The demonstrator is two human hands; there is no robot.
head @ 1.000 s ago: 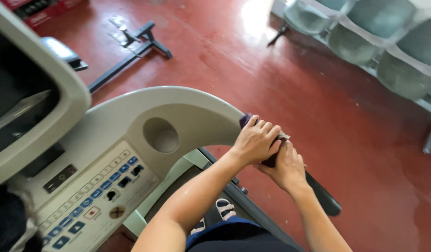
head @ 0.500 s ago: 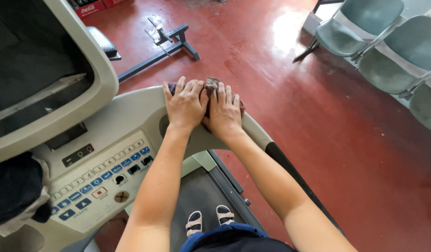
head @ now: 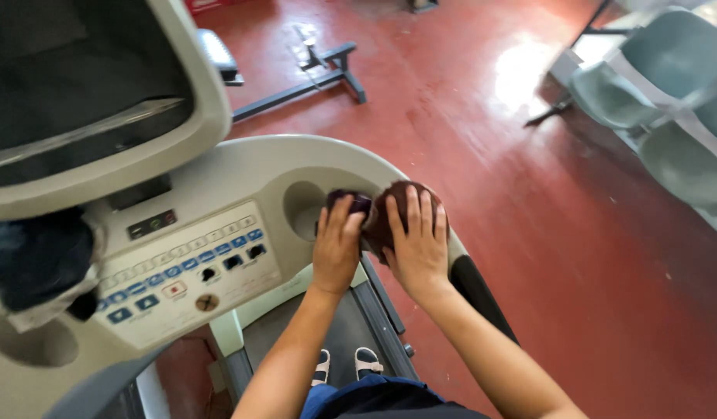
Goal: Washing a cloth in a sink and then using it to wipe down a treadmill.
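Right hand (head: 416,244) and left hand (head: 336,248) press flat on a crumpled maroon cloth (head: 385,209).

A glossy red floor (head: 482,116) fills the room, with a bright patch of light reflected on it near the upper right. A row of pale grey-green moulded seats (head: 668,101) on a dark frame stands along the right edge. Farther back, at the top, a dark metal bench frame (head: 312,77) rests on the floor.
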